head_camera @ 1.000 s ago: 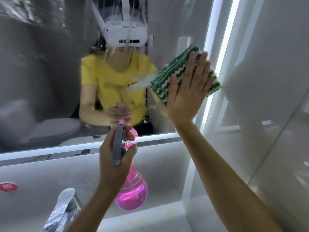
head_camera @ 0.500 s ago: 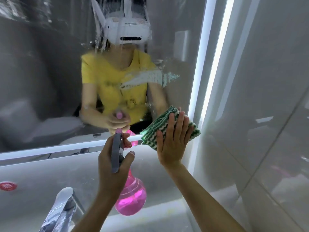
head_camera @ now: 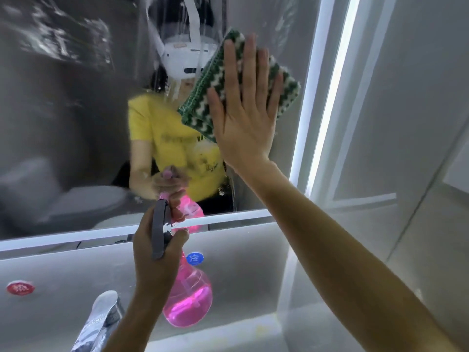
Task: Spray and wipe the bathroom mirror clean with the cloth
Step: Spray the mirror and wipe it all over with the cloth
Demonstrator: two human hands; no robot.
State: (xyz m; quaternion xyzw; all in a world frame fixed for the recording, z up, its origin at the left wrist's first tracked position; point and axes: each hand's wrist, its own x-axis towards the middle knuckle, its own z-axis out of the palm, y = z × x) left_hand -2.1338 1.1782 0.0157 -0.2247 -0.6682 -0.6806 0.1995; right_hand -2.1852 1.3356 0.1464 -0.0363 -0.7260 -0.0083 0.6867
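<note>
Up in the upper middle of the head view, my right hand (head_camera: 245, 107) lies flat with straight fingers, pressing the green-and-white cloth (head_camera: 203, 107) against the wet, streaked mirror (head_camera: 76, 110). Lower centre, my left hand (head_camera: 154, 260) grips the pink spray bottle (head_camera: 189, 298) by its grey trigger head, just below the mirror's lit bottom edge. Lower left, a chrome faucet (head_camera: 101, 318) pokes in beside a red sticker (head_camera: 20, 288).

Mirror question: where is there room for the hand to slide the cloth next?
The left part of the wet, streaky bathroom mirror is free, bordered below by the lit strip. It is crowded on the right: the right hand presses the green-and-white cloth flat there, and the left hand grips the pink spray bottle below.
</note>
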